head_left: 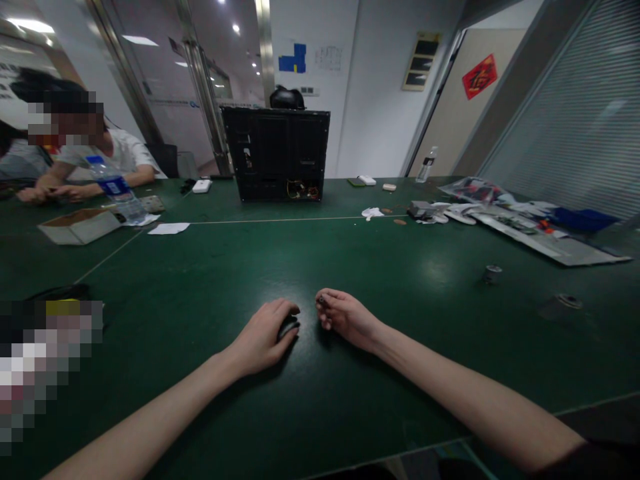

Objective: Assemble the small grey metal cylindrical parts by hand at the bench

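Near edge of a green workbench (210,267): both hands close together over small dark bits

Left hand (263,337) curled down over a small dark part (289,327), fingers clamped around it, palm side mostly hiding it; looks cupped so the part can't slide on the bench. Right hand (345,319) lies just beside it, not touching, fingertips drawn together at a tiny dark speck (321,301). Too small to tell if it's really pinched or only near. Forearms rest low on the bench, probably steadying the hands.

Farther up, a black computer case (275,153) stands upright with its open back facing the person, coloured wires (303,191) showing low inside. Small metal cylinder (491,273) sits alone to the right. Heap of packaging (530,220) and a blue pouch (583,219) lie at the far right, seemingly pushed aside. White tissue (373,213) lies near them. Co-worker's hands (50,193) work at the far left, behind a water bottle (113,190) and a cardboard box lid (77,227). Pixelated blur at lower left hides whatever's there.
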`<action>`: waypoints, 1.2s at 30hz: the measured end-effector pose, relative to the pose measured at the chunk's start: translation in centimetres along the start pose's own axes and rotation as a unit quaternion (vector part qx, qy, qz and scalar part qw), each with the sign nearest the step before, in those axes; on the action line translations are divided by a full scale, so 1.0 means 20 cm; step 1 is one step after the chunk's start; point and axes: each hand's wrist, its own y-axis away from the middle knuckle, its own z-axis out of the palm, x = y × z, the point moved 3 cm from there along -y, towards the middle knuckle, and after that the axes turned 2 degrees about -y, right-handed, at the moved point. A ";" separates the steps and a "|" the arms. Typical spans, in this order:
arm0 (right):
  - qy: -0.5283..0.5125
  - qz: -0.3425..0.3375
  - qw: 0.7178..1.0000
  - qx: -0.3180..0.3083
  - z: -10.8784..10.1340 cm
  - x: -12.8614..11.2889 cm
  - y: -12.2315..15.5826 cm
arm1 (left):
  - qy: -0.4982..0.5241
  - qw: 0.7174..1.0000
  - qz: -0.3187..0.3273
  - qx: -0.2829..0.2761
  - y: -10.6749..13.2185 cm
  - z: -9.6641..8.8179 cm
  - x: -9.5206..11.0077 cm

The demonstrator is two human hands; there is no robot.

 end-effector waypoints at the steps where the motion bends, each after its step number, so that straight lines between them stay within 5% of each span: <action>1: 0.001 0.001 1.000 0.000 0.00 0.00 0.00 | 0.001 1.000 -0.001 0.000 0.00 0.00 0.00; 14: 0.044 -0.019 0.999 0.000 -0.02 0.01 -0.01 | -0.007 1.000 0.002 0.004 0.00 0.01 0.00; 19: 0.179 -0.124 0.975 0.044 -0.07 -0.17 -0.02 | 0.003 1.000 0.001 0.002 0.00 0.00 0.00; 21: 0.273 -0.210 0.934 0.096 -0.14 -0.32 0.01 | 0.005 1.000 0.001 -0.001 0.00 0.00 0.00; 23: 0.372 -0.289 0.863 0.183 -0.29 -0.50 0.07 | 0.007 1.000 0.001 -0.001 0.00 -0.01 0.00; 25: 0.475 -0.328 0.760 0.300 -0.49 -0.68 0.16 | 0.008 1.000 0.004 0.000 0.00 -0.01 0.00; 27: 0.568 -0.308 0.621 0.444 -0.72 -0.83 0.29 | 0.007 1.000 0.006 0.001 0.01 -0.01 0.00; 28: 0.575 -0.298 0.589 0.483 -0.84 -0.88 0.36 | 0.006 1.000 0.006 0.001 0.01 -0.01 0.00; 32: 0.566 -0.255 0.509 0.596 -1.18 -0.99 0.61 | 0.006 1.000 0.000 -0.002 0.01 0.00 0.01; 36: 0.561 -0.189 0.461 0.661 -1.38 -0.98 0.76 | 0.006 1.000 -0.004 -0.002 -0.01 0.00 0.01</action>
